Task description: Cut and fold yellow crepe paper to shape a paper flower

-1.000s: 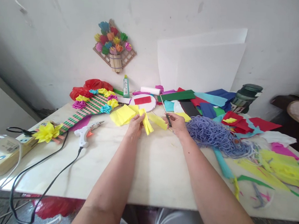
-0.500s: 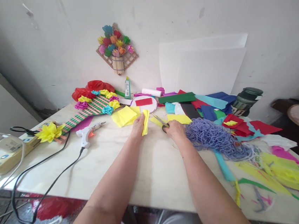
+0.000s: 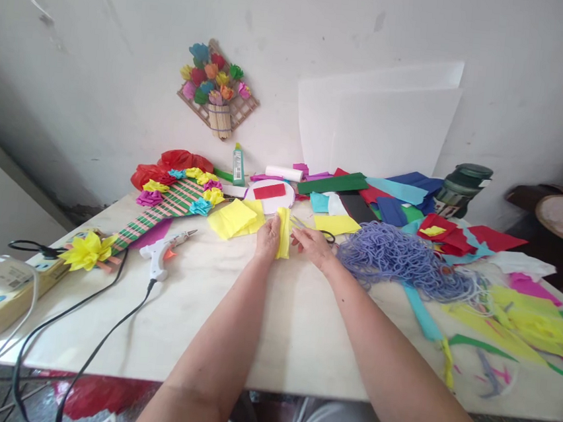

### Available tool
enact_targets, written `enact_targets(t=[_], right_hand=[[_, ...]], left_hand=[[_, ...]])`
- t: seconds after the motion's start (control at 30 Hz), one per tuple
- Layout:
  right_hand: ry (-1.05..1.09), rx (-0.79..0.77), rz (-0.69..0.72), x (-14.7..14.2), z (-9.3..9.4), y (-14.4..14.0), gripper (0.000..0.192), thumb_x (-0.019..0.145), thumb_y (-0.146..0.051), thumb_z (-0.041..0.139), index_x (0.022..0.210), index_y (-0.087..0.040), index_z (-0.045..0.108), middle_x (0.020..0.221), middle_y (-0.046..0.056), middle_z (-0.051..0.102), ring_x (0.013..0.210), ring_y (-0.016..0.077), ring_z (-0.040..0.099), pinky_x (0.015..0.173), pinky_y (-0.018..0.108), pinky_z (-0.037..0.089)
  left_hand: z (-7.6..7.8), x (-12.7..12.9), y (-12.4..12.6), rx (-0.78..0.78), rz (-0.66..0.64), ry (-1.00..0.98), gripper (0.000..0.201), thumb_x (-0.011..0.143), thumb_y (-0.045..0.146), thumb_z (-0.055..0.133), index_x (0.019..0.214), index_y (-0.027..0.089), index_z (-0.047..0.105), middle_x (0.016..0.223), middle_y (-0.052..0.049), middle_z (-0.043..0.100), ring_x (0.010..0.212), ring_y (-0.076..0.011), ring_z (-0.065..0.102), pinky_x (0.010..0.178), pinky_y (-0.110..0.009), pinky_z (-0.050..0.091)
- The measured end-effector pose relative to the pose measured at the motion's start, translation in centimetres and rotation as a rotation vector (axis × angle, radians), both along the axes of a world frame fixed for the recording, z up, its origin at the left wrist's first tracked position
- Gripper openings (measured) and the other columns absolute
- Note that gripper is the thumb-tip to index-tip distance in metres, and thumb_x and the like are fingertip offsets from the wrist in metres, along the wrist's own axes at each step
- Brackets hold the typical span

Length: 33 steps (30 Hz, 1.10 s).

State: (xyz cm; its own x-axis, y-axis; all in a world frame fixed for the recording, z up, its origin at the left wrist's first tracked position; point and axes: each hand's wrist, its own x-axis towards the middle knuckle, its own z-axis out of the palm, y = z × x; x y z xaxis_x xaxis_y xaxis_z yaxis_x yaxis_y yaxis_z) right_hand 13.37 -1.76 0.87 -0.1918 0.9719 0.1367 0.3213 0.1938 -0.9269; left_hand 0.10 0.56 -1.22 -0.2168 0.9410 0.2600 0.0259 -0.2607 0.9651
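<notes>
My left hand (image 3: 267,237) is closed on a folded strip of yellow crepe paper (image 3: 284,234), held upright just above the table. My right hand (image 3: 312,247) is close to the strip's right side, its fingers loosely bent and apart, with nothing visible in them. Behind that hand lie the scissors (image 3: 329,237); their black handle loop shows past the wrist and the blades point left, partly hidden. Just left of my left hand are flat yellow crepe paper squares (image 3: 233,218). Another yellow piece (image 3: 337,224) rests beyond the scissors.
A glue gun (image 3: 158,255) and a power strip (image 3: 14,301) with cords are on the left. Near them sits a green striped craft (image 3: 161,216) with paper flowers. Purple yarn (image 3: 401,259), colored paper scraps and a dark bottle (image 3: 463,189) are on the right.
My right hand has let go of the scissors and moved left toward the yellow strip. My left hand, holding the strip, has shifted slightly right.
</notes>
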Motion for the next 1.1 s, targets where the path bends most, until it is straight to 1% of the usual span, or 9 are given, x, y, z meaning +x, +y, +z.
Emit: enact_targets(t=[0.1, 0.17, 0.3, 0.47, 0.6, 0.7, 0.8, 0.97, 1.1], right_hand=[[0.007, 0.044, 0.001, -0.8, -0.9, 0.3, 0.029, 0.073, -0.042, 0.045, 0.057, -0.019, 0.053, 0.057, 0.001, 0.054, 0.052, 0.0125, 0.045, 0.054, 0.025, 0.034], [-0.028, 0.090, -0.037, -1.1, -1.5, 0.6, 0.023, 0.070, -0.036, 0.048, 0.055, -0.020, 0.051, 0.053, 0.000, 0.051, 0.053, 0.0133, 0.045, 0.053, 0.024, 0.033], [-0.169, 0.165, -0.137, -1.1, -1.9, 0.8, 0.023, 0.071, -0.034, 0.046, 0.052, -0.021, 0.048, 0.050, 0.000, 0.049, 0.053, 0.0145, 0.044, 0.052, 0.024, 0.032], [-0.370, 0.260, -0.316, -0.7, -1.3, 0.4, 0.022, 0.073, -0.035, 0.043, 0.061, -0.021, 0.055, 0.057, 0.001, 0.056, 0.055, 0.0151, 0.046, 0.053, 0.025, 0.030], [-0.453, 0.300, -0.387, -0.4, -1.3, 0.4, 0.020, 0.074, -0.031, 0.042, 0.067, -0.020, 0.058, 0.065, 0.002, 0.059, 0.062, 0.0153, 0.050, 0.055, 0.024, 0.031], [-0.449, 0.319, -0.405, -0.3, -1.5, 0.6, 0.019, 0.074, -0.028, 0.043, 0.067, -0.019, 0.058, 0.064, 0.003, 0.059, 0.063, 0.0153, 0.051, 0.057, 0.024, 0.032], [-0.396, 0.339, -0.401, -0.3, -1.8, 0.8, 0.019, 0.073, -0.028, 0.044, 0.064, -0.018, 0.057, 0.062, 0.003, 0.058, 0.062, 0.0153, 0.051, 0.058, 0.024, 0.034], [-0.119, 0.226, -0.358, -0.5, -2.0, 1.0, 0.024, 0.075, -0.038, 0.042, 0.070, -0.018, 0.056, 0.054, 0.000, 0.053, 0.052, 0.0136, 0.048, 0.052, 0.024, 0.035], [-0.115, 0.225, -0.350, -0.4, -2.0, 1.2, 0.029, 0.074, -0.042, 0.043, 0.059, -0.018, 0.049, 0.048, -0.003, 0.045, 0.048, 0.0120, 0.041, 0.048, 0.023, 0.030]], left_hand=[[-0.1, 0.2, 0.0, -0.015, 0.018, 0.032, 0.043, 0.074, 0.055, 0.042, 0.054, 0.017, 0.047, 0.049, 0.001, 0.043, 0.050, -0.0098, 0.038, 0.047, -0.021, 0.029], [-0.1, 0.3, 0.1, -0.011, 0.014, 0.025, 0.044, 0.074, 0.055, 0.043, 0.053, 0.017, 0.046, 0.049, 0.001, 0.043, 0.050, -0.0100, 0.039, 0.047, -0.021, 0.029], [-0.2, 0.3, 0.3, -0.008, -0.025, -0.037, 0.040, 0.071, 0.054, 0.048, 0.057, 0.016, 0.049, 0.054, 0.000, 0.047, 0.052, -0.0099, 0.042, 0.048, -0.021, 0.031], [-0.8, 0.0, 0.9, -0.101, -0.103, -0.069, 0.036, 0.058, 0.041, 0.068, 0.078, 0.017, 0.052, 0.055, 0.004, 0.049, 0.050, -0.0087, 0.046, 0.049, -0.019, 0.035], [-0.9, -0.1, 1.0, -0.135, -0.150, -0.131, 0.030, 0.059, 0.038, 0.066, 0.072, 0.015, 0.052, 0.056, 0.002, 0.053, 0.049, -0.0094, 0.049, 0.051, -0.022, 0.039], [-0.7, -0.1, 0.8, -0.136, -0.136, -0.210, 0.026, 0.063, 0.038, 0.062, 0.065, 0.015, 0.050, 0.055, 0.001, 0.053, 0.049, -0.0096, 0.049, 0.050, -0.022, 0.039], [-0.5, 0.1, 0.7, -0.133, -0.176, -0.275, 0.024, 0.067, 0.038, 0.058, 0.070, 0.016, 0.049, 0.057, 0.002, 0.052, 0.050, -0.0096, 0.048, 0.051, -0.022, 0.039], [-0.5, 0.4, 0.6, -0.105, -0.169, -0.246, 0.022, 0.073, 0.038, 0.052, 0.072, 0.017, 0.047, 0.059, 0.003, 0.048, 0.052, -0.0078, 0.045, 0.051, -0.020, 0.037], [-0.1, 1.0, 0.0, -0.118, -0.286, -0.298, 0.025, 0.071, 0.040, 0.054, 0.074, 0.016, 0.048, 0.062, 0.002, 0.050, 0.055, -0.0091, 0.048, 0.053, -0.021, 0.039]])
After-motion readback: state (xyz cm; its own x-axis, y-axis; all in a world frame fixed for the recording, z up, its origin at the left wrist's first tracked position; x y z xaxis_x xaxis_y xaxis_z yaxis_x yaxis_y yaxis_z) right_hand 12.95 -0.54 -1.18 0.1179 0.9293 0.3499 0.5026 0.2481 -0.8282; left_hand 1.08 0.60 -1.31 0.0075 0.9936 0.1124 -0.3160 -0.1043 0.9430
